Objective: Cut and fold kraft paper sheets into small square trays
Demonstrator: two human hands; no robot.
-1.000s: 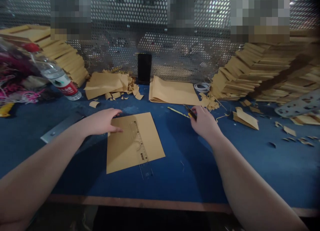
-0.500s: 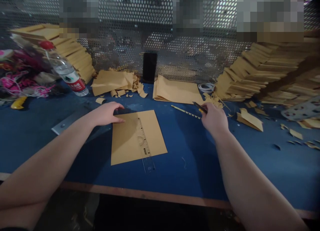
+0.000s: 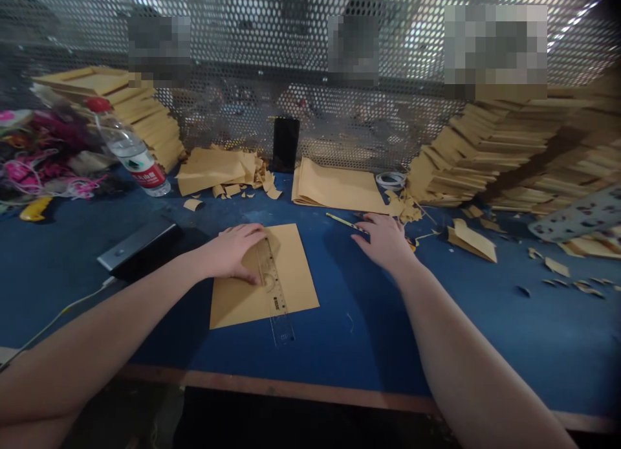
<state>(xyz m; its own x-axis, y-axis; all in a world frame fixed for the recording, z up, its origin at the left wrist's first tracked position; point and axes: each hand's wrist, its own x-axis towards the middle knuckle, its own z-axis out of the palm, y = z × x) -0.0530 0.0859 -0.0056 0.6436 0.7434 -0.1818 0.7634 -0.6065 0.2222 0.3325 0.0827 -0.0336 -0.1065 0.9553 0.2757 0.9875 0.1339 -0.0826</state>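
Note:
A square of brown kraft paper (image 3: 299, 274) lies flat on the blue table, with a clear plastic ruler (image 3: 276, 303) across it and past its near edge. My left hand (image 3: 235, 251) rests over the paper's left part, thumb and fingers apart. Its fingertips reach the ruler's far end and its thumb points at the ruler's left edge. To the right, my right hand (image 3: 385, 240) is low over the table, fingers apart. They are by a patterned pencil (image 3: 342, 220), whose right end they hide. A bit of the yellow-and-black cutter knife (image 3: 411, 244) shows beside this hand.
Folded kraft paper (image 3: 334, 185), a roll of tape (image 3: 391, 180) and a dark phone (image 3: 286, 143) are at the back, by a perforated metal screen. A bottle (image 3: 138, 161) and a power bank (image 3: 138, 247) stand left. Stacked paper (image 3: 485, 151) and scraps lie right.
My right hand has let go of the cutter knife and shifted left toward the pencil. My left hand has moved right, over the paper to the ruler. The view has tilted up slightly.

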